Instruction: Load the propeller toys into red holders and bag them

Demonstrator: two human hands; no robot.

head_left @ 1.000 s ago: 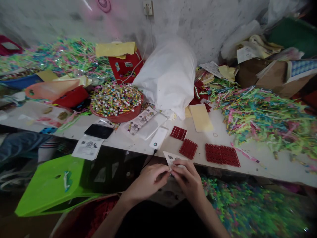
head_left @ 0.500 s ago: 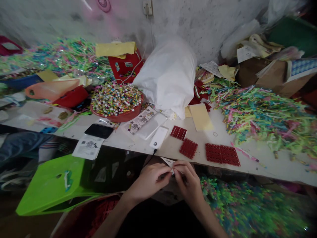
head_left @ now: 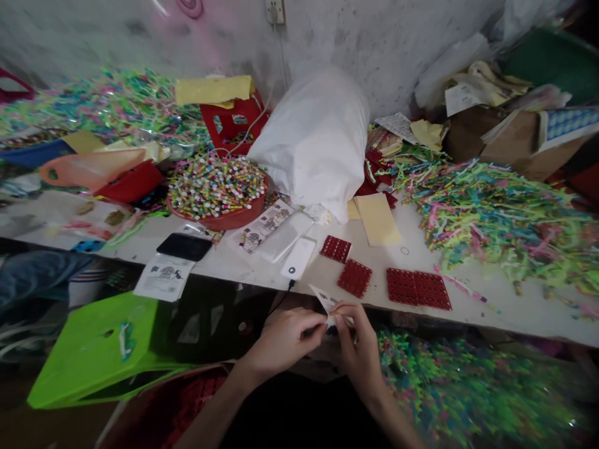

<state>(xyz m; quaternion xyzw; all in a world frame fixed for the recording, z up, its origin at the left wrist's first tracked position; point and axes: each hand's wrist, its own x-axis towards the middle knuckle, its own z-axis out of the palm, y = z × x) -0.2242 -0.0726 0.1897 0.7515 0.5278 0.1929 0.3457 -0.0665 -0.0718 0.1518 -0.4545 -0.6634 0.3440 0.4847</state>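
Both hands meet in front of the table's near edge, pinching a small printed paper (head_left: pixel 322 298) between them. My left hand (head_left: pixel 292 333) is closed, thumb and forefinger on the paper's lower left part. My right hand (head_left: pixel 355 333) grips it from the other side with bent fingers. One pointed corner of the paper sticks up above the fingertips; the rest is hidden by them. Just beyond lie red ridged plastic squares (head_left: pixel 354 278), a joined pair of them (head_left: pixel 418 289), and a white phone-like device (head_left: pixel 298 257) with a cable.
A red basin (head_left: pixel 218 215) of small colourful pieces, a black phone (head_left: pixel 184 247) and a white sack (head_left: pixel 313 137) stand on the table. Colourful strands (head_left: pixel 505 224) heap at right. A green stool (head_left: pixel 98 349) is at lower left, printed sheets (head_left: pixel 163 277) at the table edge.
The paper has tilted up, and more of its pointed corner shows above my fingers. My right hand has shifted slightly; both hands keep hold. The view has moved a little.
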